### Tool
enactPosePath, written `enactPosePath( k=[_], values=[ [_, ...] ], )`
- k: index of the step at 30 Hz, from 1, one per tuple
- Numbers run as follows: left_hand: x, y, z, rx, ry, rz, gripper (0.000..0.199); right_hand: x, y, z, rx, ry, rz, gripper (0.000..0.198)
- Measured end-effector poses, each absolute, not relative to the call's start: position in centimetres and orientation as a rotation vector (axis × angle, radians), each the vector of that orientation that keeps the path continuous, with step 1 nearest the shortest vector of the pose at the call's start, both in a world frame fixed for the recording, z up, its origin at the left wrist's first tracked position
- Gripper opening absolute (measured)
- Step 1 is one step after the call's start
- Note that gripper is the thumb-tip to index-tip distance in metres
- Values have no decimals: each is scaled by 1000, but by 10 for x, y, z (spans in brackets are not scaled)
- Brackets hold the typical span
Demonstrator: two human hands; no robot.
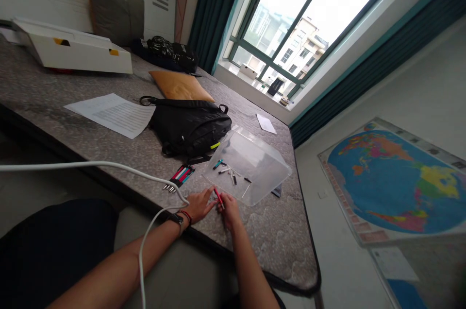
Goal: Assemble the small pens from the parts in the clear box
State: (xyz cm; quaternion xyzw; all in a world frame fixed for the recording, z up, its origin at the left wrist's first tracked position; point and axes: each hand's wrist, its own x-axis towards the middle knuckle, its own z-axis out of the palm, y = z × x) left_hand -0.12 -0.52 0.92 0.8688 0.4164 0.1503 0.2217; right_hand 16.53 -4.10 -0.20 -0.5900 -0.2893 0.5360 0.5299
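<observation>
My right hand [229, 209] is closed around a red pen [219, 198] above the mattress. Close beside it, my left hand [201, 205] has its fingers reaching to the pen's upper end; whether they grip it is hard to make out. To the left of my hands lies a row of pens [181, 176] in red, black and blue-green. Just beyond my hands, a clear plastic bin [267, 173] rests on its side, its opening toward me. Several loose pens and pen parts [230, 173] lie inside it.
A black backpack [191, 127] sits behind the pens, with a printed sheet [112, 113] on its left and a brown envelope [182, 86] behind. A white cable [120, 166] crosses in front of my left wrist. Farther back is a white box [80, 51]. The mattress edge [287, 287] runs along the near side.
</observation>
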Motion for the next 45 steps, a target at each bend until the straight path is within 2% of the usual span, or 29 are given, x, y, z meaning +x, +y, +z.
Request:
enactPosePath(
  k=[3, 8, 14, 17, 22, 29, 41, 45],
  values=[
    [-1, -4, 7, 2426, 1135, 410, 57, 162, -47, -5, -1462, -796, 1301, 41],
    [1, -2, 7, 2471, 1119, 341, 33, 157, -44, -8, -1466, -715, 1308, 42],
    [1, -3, 8, 2470, 1171, 348, 29, 162, -56, -6, -1589, -828, 868, 34],
    [0, -3, 8, 2450, 1170, 345, 29, 172, -77, 0, -1648, -1034, 760, 31],
    [0, -4, 8, 2429, 1188, 320, 27, 176, -112, 14, -1670, -1474, 945, 24],
    [1, -4, 7, 2436, 1195, 332, 26, 163, -107, 24, -1721, -1817, 776, 3],
    [1, -4, 8, 2437, 1199, 316, 26, 184, -83, 30, -1761, -2032, 847, 15],
    [1, -3, 6, 2444, 1201, 332, 25, 202, -79, 33, -1833, -1785, 754, 7]
  ],
)
